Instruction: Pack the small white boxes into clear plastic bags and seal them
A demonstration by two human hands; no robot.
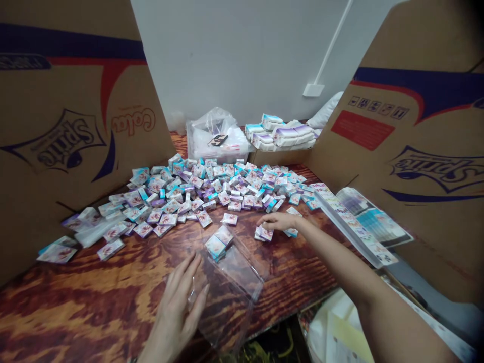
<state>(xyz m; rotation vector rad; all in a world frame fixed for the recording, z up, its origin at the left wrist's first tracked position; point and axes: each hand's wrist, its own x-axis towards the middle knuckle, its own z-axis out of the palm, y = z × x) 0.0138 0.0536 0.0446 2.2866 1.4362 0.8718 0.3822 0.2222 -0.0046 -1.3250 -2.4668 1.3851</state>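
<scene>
My left hand (179, 300) is stretched out at the near edge of the table, fingers apart, beside a clear plastic bag (242, 267). A bit of shiny film shows between its thumb and fingers. On the bag's far end sits a small stack of little printed boxes (219, 243), white with blue and purple. To the right, my right hand (282, 222) has its fingers curled down over a couple of small boxes (263, 233); its fingertips are partly hidden. Another small box (291, 232) lies under that wrist. Beyond both hands spreads a large heap of such boxes (204, 194).
Tall cardboard panels stand at the left (75, 101) and right (416, 151). Clear plastic bags (217, 133) and a carton of wrapped packs (282, 156) are at the back wall. Printed packaging sheets (355, 222) lie on the right. The table (94, 292) has a wood-grain surface.
</scene>
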